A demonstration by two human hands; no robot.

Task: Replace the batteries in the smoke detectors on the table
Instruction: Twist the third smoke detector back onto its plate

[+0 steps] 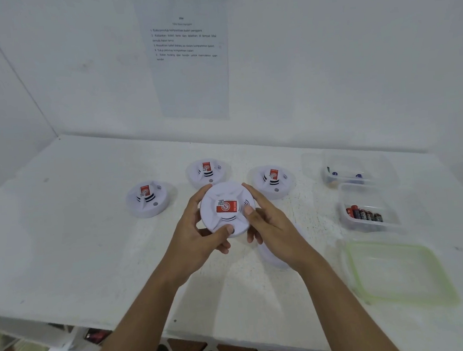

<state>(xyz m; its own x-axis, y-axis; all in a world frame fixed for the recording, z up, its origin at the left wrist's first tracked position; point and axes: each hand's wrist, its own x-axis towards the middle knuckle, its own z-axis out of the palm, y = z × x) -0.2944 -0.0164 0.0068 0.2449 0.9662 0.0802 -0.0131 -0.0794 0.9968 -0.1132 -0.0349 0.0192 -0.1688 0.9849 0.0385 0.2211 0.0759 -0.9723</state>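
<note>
Both hands [198,229] [268,222] grip smoke detector [226,208] above table [88,231].

Left hand [199,236], right hand [272,225] (fingers [249,211] curled)

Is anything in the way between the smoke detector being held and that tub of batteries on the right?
Nothing visible. The smoke detector is gripped by the left hand and right hand; the stretch of table toward the tub of batteries shows nothing on it. Farther back sits another detector, off that line.
</note>
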